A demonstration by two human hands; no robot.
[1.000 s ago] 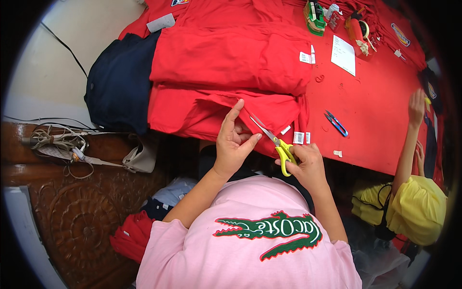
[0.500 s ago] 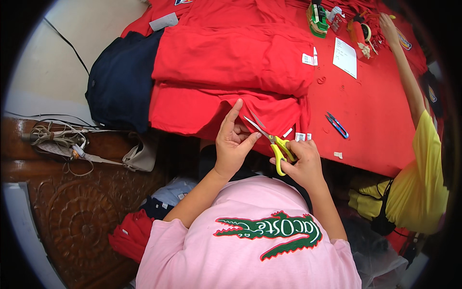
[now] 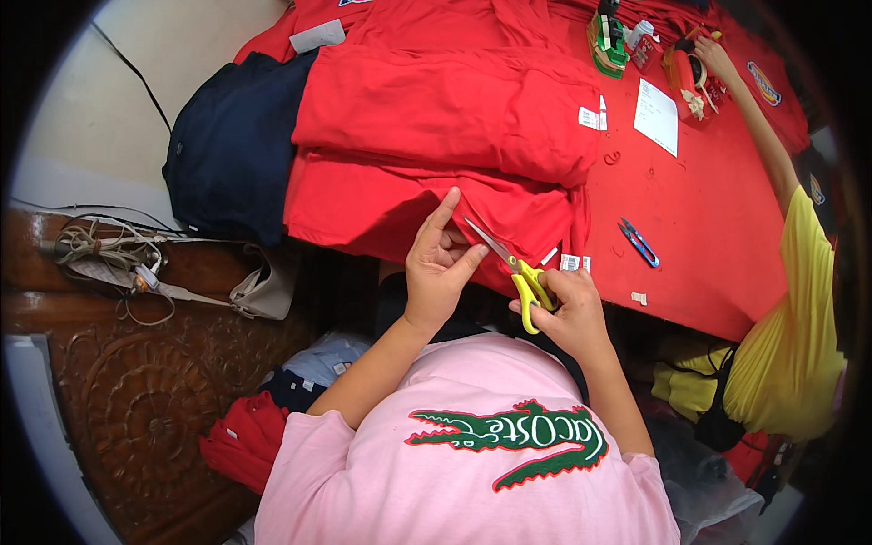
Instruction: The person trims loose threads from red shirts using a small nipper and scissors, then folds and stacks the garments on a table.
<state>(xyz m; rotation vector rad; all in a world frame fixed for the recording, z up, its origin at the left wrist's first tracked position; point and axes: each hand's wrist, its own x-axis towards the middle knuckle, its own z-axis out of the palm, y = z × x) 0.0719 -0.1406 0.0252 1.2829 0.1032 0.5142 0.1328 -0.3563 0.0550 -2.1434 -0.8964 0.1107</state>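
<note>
My right hand (image 3: 574,307) grips the yellow-handled scissors (image 3: 514,264), blades pointing far and left before the red garment (image 3: 363,195) at the near edge. My left hand (image 3: 438,272), index and thumb spread, is just beside; whether its curled fingers hold cloth, I cannot tell.

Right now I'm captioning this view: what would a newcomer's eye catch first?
Probably the pink shirt with its large green print, at the lower middle. Above, the right hand holds yellow-handled scissors, near the left hand. Red garments fill the upper middle, a navy garment at their left.
</note>
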